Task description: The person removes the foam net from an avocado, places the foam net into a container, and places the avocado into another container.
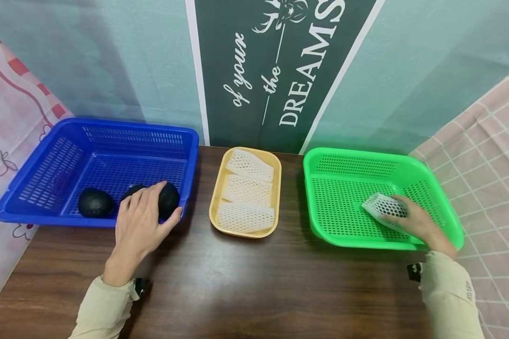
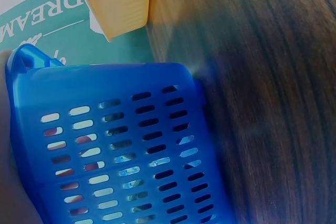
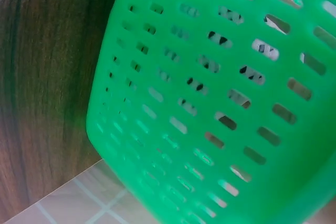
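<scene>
In the head view my left hand [image 1: 140, 219] reaches over the front wall of the blue basket [image 1: 127, 125]. Its fingers and thumb are curled round a dark avocado [image 1: 168, 200]. Another avocado [image 1: 95, 203] lies to the left, and a third [image 1: 133, 189] is partly covered by the hand. Inside the green basket [image 1: 343, 240], my right hand [image 1: 413, 219] holds an avocado in a white foam net [image 1: 383, 205], low near the basket floor. Both wrist views mostly show basket walls, with the blue wall [image 2: 121, 87] and the green wall [image 3: 173, 108] hiding the held avocados.
Between the baskets stands a yellow tray [image 1: 215, 207] with several white foam nets [image 1: 248, 190] laid in a column. All three containers stand on a dark wooden table [image 1: 254, 287], against a printed cloth backdrop [image 1: 152, 61].
</scene>
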Demonstrator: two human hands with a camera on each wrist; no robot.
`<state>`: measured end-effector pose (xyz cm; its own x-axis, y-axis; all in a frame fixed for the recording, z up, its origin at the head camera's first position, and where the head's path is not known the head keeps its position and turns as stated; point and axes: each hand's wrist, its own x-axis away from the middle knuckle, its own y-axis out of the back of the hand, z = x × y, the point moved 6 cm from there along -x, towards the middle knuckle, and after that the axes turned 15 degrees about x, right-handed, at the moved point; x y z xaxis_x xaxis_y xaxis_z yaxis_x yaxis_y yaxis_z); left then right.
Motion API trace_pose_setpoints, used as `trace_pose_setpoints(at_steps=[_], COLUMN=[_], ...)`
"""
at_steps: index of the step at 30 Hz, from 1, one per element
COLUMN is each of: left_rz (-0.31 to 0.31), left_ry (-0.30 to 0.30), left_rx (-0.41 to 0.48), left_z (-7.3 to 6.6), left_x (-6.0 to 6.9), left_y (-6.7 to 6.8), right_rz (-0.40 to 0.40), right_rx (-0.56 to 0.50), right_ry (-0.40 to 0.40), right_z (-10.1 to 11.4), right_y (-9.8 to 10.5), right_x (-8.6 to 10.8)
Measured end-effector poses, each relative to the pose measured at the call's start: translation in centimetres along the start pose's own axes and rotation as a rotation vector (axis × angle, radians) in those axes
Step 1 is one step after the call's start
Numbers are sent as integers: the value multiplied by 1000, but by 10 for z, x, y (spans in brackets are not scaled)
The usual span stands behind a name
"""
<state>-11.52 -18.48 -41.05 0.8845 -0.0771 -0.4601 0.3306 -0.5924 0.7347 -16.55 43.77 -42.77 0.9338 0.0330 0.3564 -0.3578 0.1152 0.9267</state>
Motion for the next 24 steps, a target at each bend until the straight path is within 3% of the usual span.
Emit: trace_pose_setpoints(at_steps=[15, 24], left_rz=[10, 16], left_ry=[19, 25], left_rx=[-1, -6], left_z=[1, 1], left_x=[0, 0], left_y=[-1, -1], right_rz=[31, -13], right_rx=[26, 31], right_ry=[-35, -66], right_z=[-11, -12], right_y=[-8, -9], right_x=[1, 1])
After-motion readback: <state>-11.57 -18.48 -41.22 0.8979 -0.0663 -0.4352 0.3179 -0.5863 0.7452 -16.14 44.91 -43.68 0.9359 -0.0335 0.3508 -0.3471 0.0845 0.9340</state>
